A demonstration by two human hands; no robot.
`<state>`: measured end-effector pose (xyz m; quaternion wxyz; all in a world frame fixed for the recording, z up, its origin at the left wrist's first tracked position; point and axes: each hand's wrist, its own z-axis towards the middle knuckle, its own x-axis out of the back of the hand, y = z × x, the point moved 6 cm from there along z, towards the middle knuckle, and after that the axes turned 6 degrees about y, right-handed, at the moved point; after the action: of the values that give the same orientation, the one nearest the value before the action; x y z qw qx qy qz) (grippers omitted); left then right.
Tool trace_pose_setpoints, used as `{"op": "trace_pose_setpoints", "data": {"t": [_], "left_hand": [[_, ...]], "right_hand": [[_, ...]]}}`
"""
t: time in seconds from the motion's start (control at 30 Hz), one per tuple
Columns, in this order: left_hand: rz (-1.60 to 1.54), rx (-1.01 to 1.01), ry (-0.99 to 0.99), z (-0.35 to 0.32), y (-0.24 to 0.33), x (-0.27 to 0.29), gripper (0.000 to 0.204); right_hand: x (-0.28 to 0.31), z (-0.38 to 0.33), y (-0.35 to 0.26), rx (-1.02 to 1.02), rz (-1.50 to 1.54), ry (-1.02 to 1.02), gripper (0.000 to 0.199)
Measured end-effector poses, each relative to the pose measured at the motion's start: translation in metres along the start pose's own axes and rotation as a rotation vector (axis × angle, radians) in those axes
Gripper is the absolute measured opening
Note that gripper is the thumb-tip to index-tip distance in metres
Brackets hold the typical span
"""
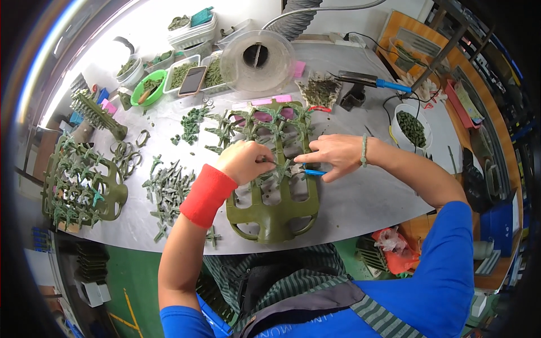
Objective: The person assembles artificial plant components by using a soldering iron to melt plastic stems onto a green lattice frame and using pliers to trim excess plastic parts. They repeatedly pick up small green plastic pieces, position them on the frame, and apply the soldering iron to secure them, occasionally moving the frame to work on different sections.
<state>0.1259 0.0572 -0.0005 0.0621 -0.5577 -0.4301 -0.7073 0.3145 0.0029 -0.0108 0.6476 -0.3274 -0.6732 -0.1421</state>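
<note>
Both hands meet at the centre of the frame, right over the olive-green wax frame [273,217] lying flat on the grey table [360,203]. The left hand [246,161], with a red wristband [207,195] on its forearm, is curled into a tight fist, fingertips pinched narrow on a small green piece at the frame's middle bars. The right hand [332,155], a green bead bracelet [364,150] on its wrist, has fingers extended toward the left hand, and it is closed on a thin blue-handled tool [313,172] whose tip points at the same spot. The 2 hands are almost touching there.

The upper half of the frame, just above the hands, already carries rows of small green star-shaped pieces [265,121]. To the left of centre a loose heap of the same pieces [167,191] lies on the table, just beside the left forearm. At the far left sits a second frame [81,186], fully covered with pieces. Up top, a clear round spool [257,59] stands near a phone [193,80] resting across white trays of green parts, with a bright green bowl [147,87] to their left. At the right a white bowl [411,128] holds dark green bits, and a blue-handled soldering iron [369,80] lies above it.
</note>
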Motion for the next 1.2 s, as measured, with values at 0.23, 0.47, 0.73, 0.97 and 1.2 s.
{"op": "trace_pose_setpoints", "data": {"t": [0.23, 0.47, 0.73, 0.97, 1.2], "left_hand": [[-0.020, 0.017, -0.066, 0.004, -0.010, -0.001, 0.022], [0.027, -0.016, -0.093, 0.004, -0.011, 0.003, 0.027], [0.115, -0.014, -0.110, 0.006, -0.008, 0.001, 0.028], [0.130, 0.003, -0.083, 0.002, -0.009, -0.002, 0.026], [0.069, -0.049, -0.091, 0.000, 0.000, 0.008, 0.024]], "right_hand": [[-0.004, -0.006, 0.004, -0.091, 0.169, -0.073, 0.069], [-0.002, -0.013, -0.011, -0.082, 0.090, 0.060, 0.068], [0.007, -0.010, -0.014, -0.097, -0.007, 0.075, 0.072], [0.003, -0.001, -0.015, -0.062, 0.054, 0.018, 0.072], [0.009, -0.013, -0.022, -0.096, 0.118, 0.058, 0.067]]}}
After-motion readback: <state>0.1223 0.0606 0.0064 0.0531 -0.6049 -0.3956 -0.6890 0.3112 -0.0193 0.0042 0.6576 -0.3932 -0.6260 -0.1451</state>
